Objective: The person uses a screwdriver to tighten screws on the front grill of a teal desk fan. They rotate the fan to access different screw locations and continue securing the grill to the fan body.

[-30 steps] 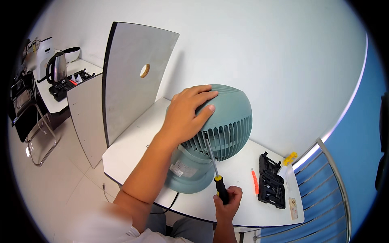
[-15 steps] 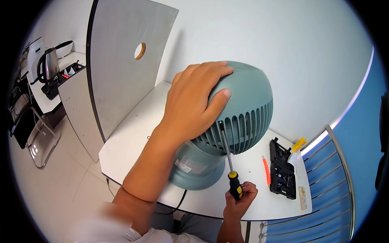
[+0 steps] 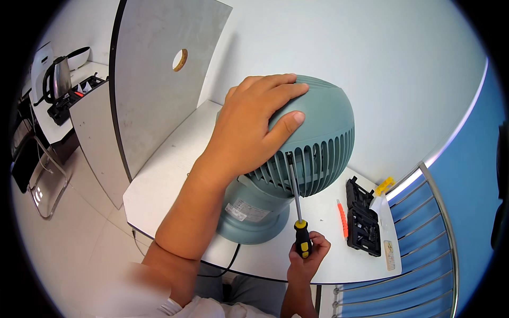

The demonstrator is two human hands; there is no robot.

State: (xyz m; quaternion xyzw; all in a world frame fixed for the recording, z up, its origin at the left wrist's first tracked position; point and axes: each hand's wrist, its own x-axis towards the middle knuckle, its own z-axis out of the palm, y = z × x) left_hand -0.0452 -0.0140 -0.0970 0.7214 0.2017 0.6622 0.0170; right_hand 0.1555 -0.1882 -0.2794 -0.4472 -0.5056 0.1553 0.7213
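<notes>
A grey-green desk fan (image 3: 323, 108) with a domed, slotted head stands on a round base on the white table. Across the top and left of the dome lies my left hand (image 3: 260, 116), its fingers stretched along the shell and thumb apart. Lower right, my right hand (image 3: 312, 255) is closed round the black-and-yellow handle of a screwdriver (image 3: 297, 199). The shaft slants up to the fan, its tip at a small dark hole by the rim of the slots. Whatever sits inside that hole cannot be made out.
An open black tool case (image 3: 363, 225) sits at the table's right, beside an orange-red rod (image 3: 342, 219) and a yellow object (image 3: 385, 185). A grey partition (image 3: 159, 74) rises at left. A black cord (image 3: 230, 265) runs off the front edge; metal railing (image 3: 445, 228) borders the right.
The whole view has shifted slightly, moving the scene a little up and left. Both hands keep their places on the fan and the screwdriver, whose tip stays at the hole.
</notes>
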